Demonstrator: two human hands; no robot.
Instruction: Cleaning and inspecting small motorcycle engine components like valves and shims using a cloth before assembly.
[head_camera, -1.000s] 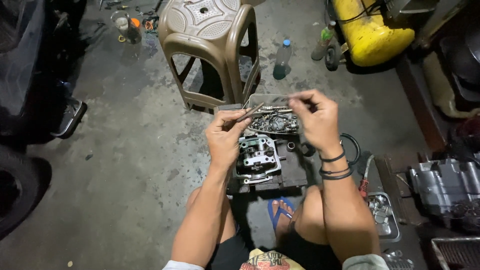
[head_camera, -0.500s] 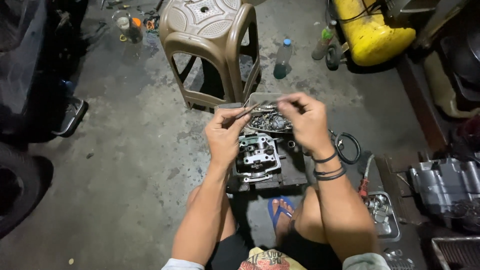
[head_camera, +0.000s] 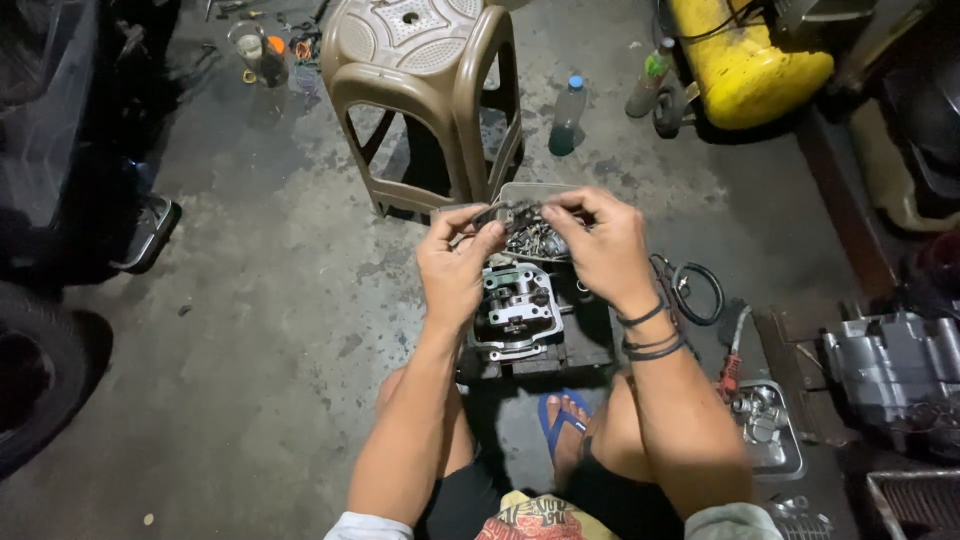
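metal is what you are gripping: your left hand (head_camera: 452, 268) and right hand (head_camera: 600, 245) are both pinching a small engine part (head_camera: 508, 214) between closed fingertips, above the cylinder head (head_camera: 516, 310). compared with a second ago your right hand is sitting slightly lower and nearer, so you are still fitting or adjusting it, just in front of the brown stool (head_camera: 425, 95).

Just beyond the left hand (head_camera: 455, 268) and right hand (head_camera: 600, 245), a brown plastic stool (head_camera: 425, 100) blocks the way forward, and a tray of small metal parts (head_camera: 535, 235) sits directly under the fingertips. Below the palms a cylinder head (head_camera: 515, 310) on its dark block fills the gap between the knees. Left of the left hand lies bare concrete floor (head_camera: 250, 330); right of the right hand, a black cable loop (head_camera: 695, 290) and an engine casing (head_camera: 890, 365) crowd the ground.
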